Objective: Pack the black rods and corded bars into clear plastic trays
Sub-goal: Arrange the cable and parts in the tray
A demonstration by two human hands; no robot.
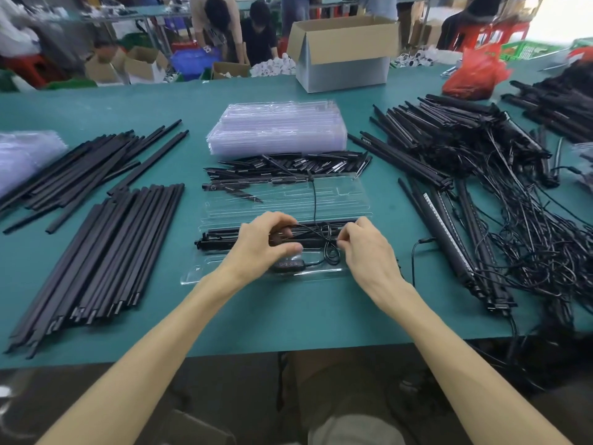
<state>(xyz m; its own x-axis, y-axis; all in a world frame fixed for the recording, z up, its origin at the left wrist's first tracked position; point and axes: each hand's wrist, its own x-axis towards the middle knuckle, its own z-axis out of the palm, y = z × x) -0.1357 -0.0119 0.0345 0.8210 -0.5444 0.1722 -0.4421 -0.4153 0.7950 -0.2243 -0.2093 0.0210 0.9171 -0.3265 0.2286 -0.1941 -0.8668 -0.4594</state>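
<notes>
The left hand (263,242) grips a corded bar (218,240) in the clear tray (337,197); the right hand (369,252), just beside, pinches its cord (328,252). Black rods (106,252) lie left of the left hand.

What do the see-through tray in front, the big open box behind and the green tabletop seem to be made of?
Clear tray: thin moulded plastic, glossy; what lies beneath shows through and its ridges catch light.
Box: cardboard, matt brown inside, with folded flaps; its grey outer face may be coated.
Tabletop: matt teal sheet, possibly rubber or vinyl; I cannot tell.
</notes>
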